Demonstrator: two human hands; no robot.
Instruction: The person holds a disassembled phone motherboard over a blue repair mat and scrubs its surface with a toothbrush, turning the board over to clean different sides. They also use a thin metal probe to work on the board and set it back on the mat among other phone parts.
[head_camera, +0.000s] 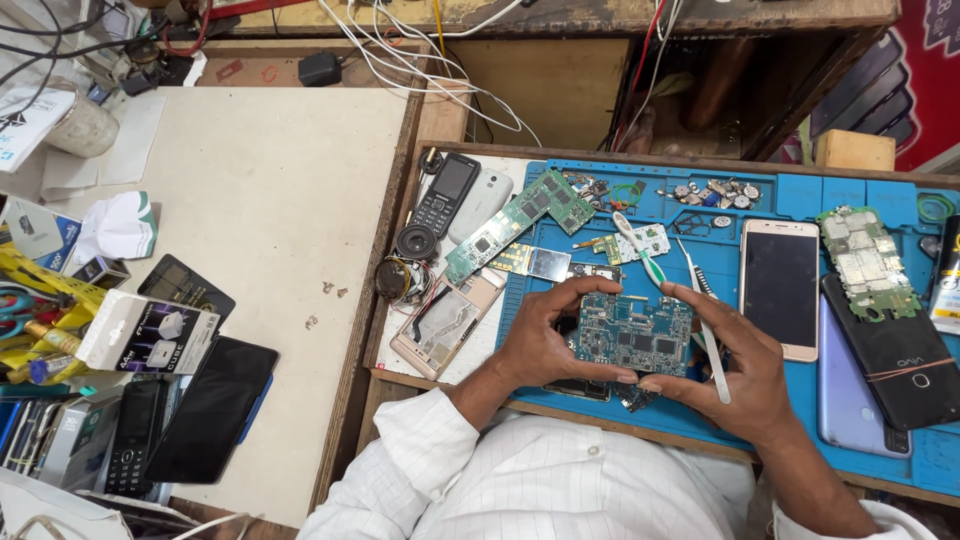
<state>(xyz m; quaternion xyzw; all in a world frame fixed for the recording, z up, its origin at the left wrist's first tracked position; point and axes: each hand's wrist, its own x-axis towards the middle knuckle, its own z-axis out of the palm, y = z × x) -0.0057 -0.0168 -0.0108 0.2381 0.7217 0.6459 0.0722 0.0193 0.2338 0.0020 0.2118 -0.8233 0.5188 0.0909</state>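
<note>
**Circuit board held over the blue mat**

Both hands clamp a blue-green circuit board (634, 336) above the blue mat (790, 395), near the bench's near edge. The left hand (540, 340) grips its left side; the right hand (745, 370) pinches its right side, with white tweezers (705, 325) along its fingers. A gold phone (780, 288) lies just right.

Site: small phone-repair workshop/stall. Evidence: blue repair mat (770, 195) at centre-right w/ bare circuit boards (520, 225), opened handsets (440, 325), tweezers (700, 300) and loose small parts (715, 192). Boxed chargers (145, 335) and spare phones (210, 410) at lower left. Tangled cables (420, 70) at top centre.
</note>
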